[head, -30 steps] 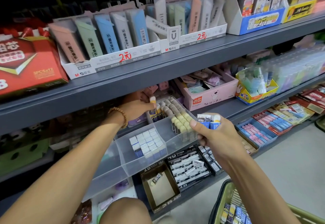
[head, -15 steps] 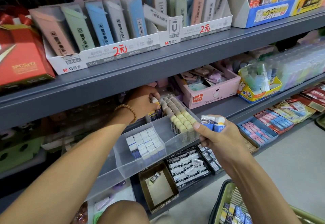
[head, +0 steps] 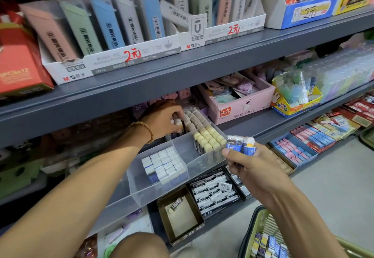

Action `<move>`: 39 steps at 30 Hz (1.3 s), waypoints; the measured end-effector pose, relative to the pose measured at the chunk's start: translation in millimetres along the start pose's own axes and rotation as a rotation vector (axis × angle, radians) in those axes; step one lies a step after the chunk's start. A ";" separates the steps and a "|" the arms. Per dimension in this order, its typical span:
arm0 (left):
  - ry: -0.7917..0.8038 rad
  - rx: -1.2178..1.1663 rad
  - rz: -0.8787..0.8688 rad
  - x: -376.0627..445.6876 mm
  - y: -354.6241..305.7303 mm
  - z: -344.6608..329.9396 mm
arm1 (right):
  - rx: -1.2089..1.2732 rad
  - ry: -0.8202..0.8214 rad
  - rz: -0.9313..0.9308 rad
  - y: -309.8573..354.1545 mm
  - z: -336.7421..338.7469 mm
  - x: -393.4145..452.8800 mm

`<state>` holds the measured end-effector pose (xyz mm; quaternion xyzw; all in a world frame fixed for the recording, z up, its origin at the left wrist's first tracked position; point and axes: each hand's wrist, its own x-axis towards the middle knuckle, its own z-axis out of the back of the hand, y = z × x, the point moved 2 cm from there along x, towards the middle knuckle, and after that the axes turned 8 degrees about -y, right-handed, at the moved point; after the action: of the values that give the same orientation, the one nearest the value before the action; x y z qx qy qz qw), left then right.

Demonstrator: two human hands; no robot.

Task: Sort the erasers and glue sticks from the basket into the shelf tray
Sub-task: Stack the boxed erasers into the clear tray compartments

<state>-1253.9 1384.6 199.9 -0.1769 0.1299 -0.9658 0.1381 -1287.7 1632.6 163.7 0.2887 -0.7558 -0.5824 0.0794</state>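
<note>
Nearest us, the basket (head: 261,237) holds more stock while our right hand (head: 251,168) pinches a few blue-wrapped erasers (head: 240,143). Farther in, our left hand (head: 164,120) curls around a glue stick (head: 179,125) at the shelf tray (head: 162,185); we should seat it upright in its own row.

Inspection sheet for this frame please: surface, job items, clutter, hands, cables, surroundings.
Surface: grey shelf, stocked.
Job's things: clear shelf tray holds white erasers in the near compartment and cream-capped sticks in the far one; green basket still holds packs.
Clutter: pink box, brown box.
Hands: left hand grips sticks at the tray's far end; right hand pinches blue-wrapped erasers.
Cables: nothing seen.
Surroundings: shop floor.
</note>
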 end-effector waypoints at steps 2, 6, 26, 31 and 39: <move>0.023 -0.012 0.014 0.8 2.1 1.3 | 0.022 0.003 -0.003 -0.1 0.0 -0.2; 0.046 -0.020 -0.012 3.2 4.1 3.0 | 0.011 0.018 0.017 0.9 -0.1 -1.1; 0.205 -0.837 0.175 -43.0 -75.2 40.2 | -0.115 -0.038 0.156 21.2 -18.7 -13.5; 0.164 -0.766 0.287 -66.7 -43.1 58.1 | -0.193 0.016 0.123 15.2 -20.3 -26.4; 0.184 -0.445 0.263 -116.4 -9.6 81.4 | -0.159 0.089 0.071 2.0 -40.3 -43.8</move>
<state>-1120.6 1413.5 240.8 -0.0960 0.3728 -0.8993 0.2078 -1234.1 1622.4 187.5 0.2801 -0.7125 -0.6241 0.1563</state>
